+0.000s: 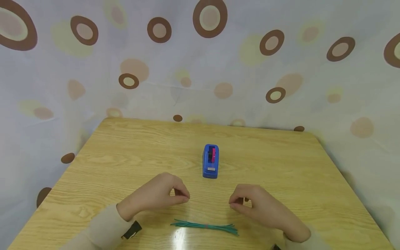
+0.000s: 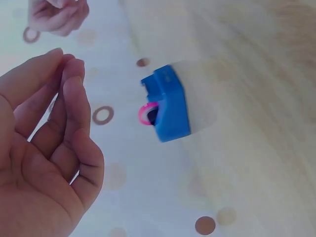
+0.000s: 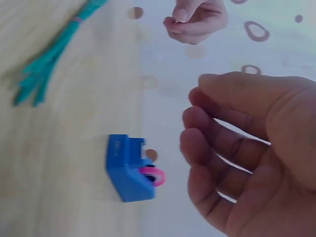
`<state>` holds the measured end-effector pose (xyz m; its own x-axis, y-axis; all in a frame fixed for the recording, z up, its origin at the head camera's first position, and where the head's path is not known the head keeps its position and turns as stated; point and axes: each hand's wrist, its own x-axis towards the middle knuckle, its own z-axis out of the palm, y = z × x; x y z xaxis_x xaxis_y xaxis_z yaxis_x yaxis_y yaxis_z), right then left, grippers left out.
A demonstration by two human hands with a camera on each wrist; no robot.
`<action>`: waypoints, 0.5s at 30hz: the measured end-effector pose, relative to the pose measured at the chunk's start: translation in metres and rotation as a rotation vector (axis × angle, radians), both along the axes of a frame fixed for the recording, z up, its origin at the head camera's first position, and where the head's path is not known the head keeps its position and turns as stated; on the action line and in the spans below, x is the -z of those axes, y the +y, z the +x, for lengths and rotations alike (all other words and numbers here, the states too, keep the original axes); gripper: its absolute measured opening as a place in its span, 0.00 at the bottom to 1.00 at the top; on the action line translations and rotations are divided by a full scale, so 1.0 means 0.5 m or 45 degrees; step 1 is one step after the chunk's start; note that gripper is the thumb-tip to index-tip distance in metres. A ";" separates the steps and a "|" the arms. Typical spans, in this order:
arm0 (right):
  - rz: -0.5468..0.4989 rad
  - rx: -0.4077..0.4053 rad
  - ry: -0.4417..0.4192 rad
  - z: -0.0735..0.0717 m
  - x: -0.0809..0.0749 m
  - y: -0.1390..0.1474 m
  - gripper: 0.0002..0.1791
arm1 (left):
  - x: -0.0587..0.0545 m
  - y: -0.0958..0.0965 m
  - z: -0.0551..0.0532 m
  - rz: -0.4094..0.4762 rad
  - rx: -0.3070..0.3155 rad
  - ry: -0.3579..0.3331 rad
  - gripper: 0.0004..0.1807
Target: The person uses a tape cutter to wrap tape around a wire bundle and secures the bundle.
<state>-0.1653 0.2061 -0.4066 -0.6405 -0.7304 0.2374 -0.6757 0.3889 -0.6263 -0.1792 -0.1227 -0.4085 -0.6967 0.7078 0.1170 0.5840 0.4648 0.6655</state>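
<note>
A blue tape dispenser (image 1: 205,168) with a pink-rimmed roll (image 1: 214,155) stands on the wooden table, beyond both hands. Close to the table's near side lies a bundle of thin teal strips (image 1: 218,227), bound at its middle by a small reddish band. My left hand (image 1: 157,194) hovers left of the dispenser, fingers loosely bent and thumb against the fingertips, with nothing visible between them. Opposite it, my right hand (image 1: 260,205) takes a similar loosely curled pose and holds nothing visible. The bundle lies below the gap between the hands, touched by neither.
The light wooden table (image 1: 140,142) reaches back to a pale cloth (image 1: 193,100) printed with brown rings and spots. Cloth also hangs along the left and right sides. A dark strap (image 1: 132,230) shows at the left sleeve.
</note>
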 end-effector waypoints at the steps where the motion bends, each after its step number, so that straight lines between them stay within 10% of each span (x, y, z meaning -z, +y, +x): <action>1: -0.035 0.000 0.033 -0.004 -0.008 -0.001 0.07 | -0.006 0.000 -0.003 0.021 -0.015 0.017 0.04; 15: -0.266 0.262 0.222 -0.067 -0.085 -0.005 0.14 | -0.070 0.027 -0.062 0.396 -0.273 0.242 0.09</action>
